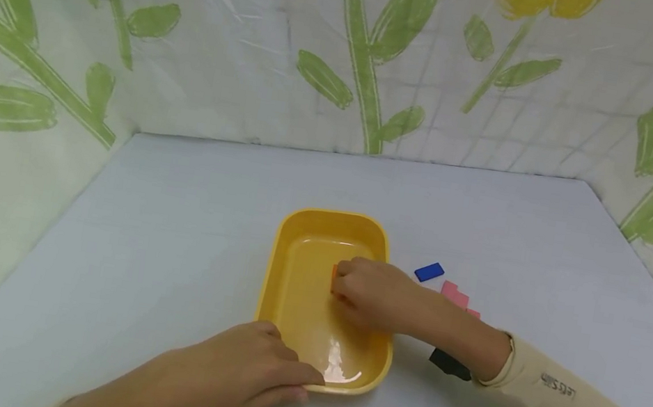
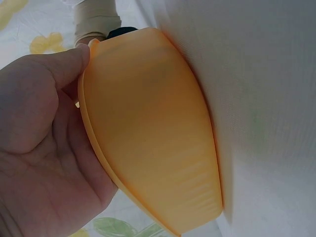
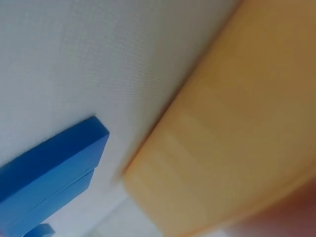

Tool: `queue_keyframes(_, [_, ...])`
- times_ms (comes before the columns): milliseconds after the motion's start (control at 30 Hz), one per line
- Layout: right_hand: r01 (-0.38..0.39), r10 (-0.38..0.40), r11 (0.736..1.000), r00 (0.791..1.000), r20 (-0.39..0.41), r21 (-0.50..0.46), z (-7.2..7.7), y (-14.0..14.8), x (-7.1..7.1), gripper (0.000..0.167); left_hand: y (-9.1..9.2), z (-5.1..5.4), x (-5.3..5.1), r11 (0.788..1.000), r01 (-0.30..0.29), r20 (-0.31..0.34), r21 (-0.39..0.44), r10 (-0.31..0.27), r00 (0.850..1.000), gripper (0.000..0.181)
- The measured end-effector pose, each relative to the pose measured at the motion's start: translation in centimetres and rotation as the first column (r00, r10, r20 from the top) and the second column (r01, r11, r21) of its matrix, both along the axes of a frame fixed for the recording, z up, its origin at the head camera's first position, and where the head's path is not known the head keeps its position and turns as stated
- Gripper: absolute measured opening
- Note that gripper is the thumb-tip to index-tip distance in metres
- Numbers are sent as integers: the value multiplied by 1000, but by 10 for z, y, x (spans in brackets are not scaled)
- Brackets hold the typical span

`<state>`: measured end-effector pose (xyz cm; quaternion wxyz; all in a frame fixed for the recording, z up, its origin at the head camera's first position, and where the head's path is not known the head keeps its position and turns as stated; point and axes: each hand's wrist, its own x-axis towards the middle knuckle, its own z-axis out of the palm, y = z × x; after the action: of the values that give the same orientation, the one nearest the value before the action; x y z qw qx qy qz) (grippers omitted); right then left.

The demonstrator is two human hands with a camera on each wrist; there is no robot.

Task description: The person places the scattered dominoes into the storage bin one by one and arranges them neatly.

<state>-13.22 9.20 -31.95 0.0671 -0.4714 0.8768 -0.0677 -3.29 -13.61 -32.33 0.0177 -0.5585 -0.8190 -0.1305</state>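
A yellow rectangular tray (image 1: 301, 298) sits on the table. My left hand (image 1: 238, 373) grips its near-left rim, thumb on the edge, as the left wrist view also shows beside the tray's outer wall (image 2: 148, 118). Over the right side of the tray, my right hand (image 1: 373, 291) reaches in with curled fingers. It pinches a small orange block (image 1: 334, 279), mostly hidden behind the fingers. Right of the tray lie a blue block (image 1: 429, 272) and pink blocks (image 1: 455, 294), the latter partly covered by the right forearm.
The white-covered table (image 1: 137, 238) extends around the tray. Behind it hangs a pale sheet (image 1: 225, 76) painted with flowers. In the right wrist view, blue blocks (image 3: 54, 168) stand close to the tray's outer side.
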Motion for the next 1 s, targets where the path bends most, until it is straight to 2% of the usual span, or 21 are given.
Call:
queue_keyframes(267, [-59, 58, 997, 998, -20, -51, -2, -3, -1, 9, 0, 0, -1, 1000, 5, 33, -1, -5, 999, 25])
queue_keyframes(567, [-64, 64, 998, 998, -6, 25, -4, -15, -6, 17, 0, -1, -1, 1000, 0, 11, 2, 0, 1000, 24])
queue_keyframes(1000, [-107, 108, 994, 993, -36, 35, -11, -22, -7, 18, 0, -1, 0, 1000, -1, -4, -4, 1, 1000, 23])
